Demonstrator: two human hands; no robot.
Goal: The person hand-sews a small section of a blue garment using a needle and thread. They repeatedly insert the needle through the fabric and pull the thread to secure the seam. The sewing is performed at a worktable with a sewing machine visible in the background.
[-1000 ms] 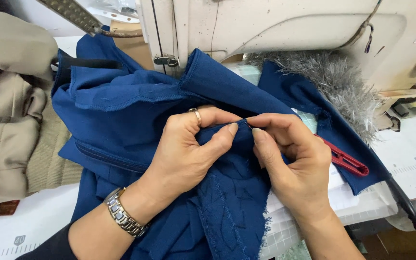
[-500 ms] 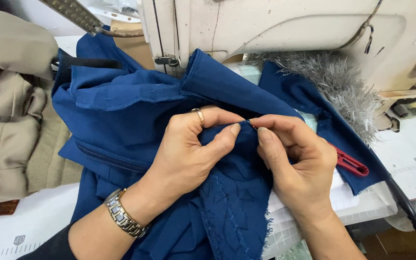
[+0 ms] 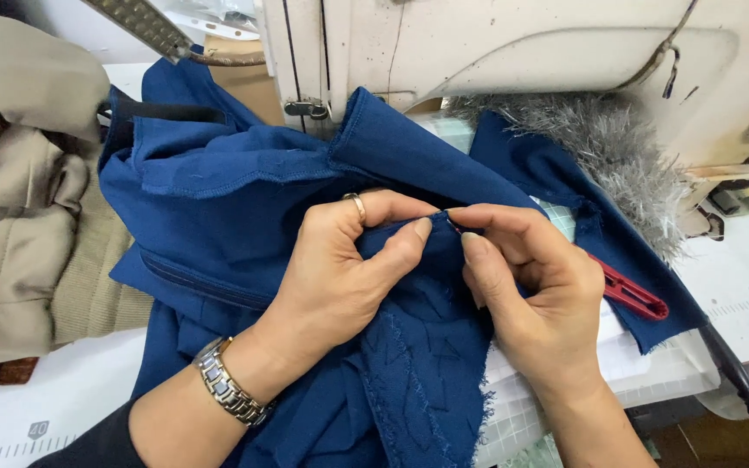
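head view: both hands are pinching the blue garment [image 3: 244, 217]. left hand [image 3: 340, 277] and right hand [image 3: 539, 295] are gripping one fold, fingertips nearly touching, red thread snips [image 3: 630, 295] tucked under the right palm.

We see a bright picture with soft, even light that seems to come from above. The blue cloth [image 3: 244, 208] has gentle dark folds, and small shadows sit under our left hand [image 3: 340, 269] and right hand [image 3: 539, 295]. The white sewing machine [image 3: 522, 52] shines a little but has no hard glare. Everything looks sharp. The edges bend a bit.
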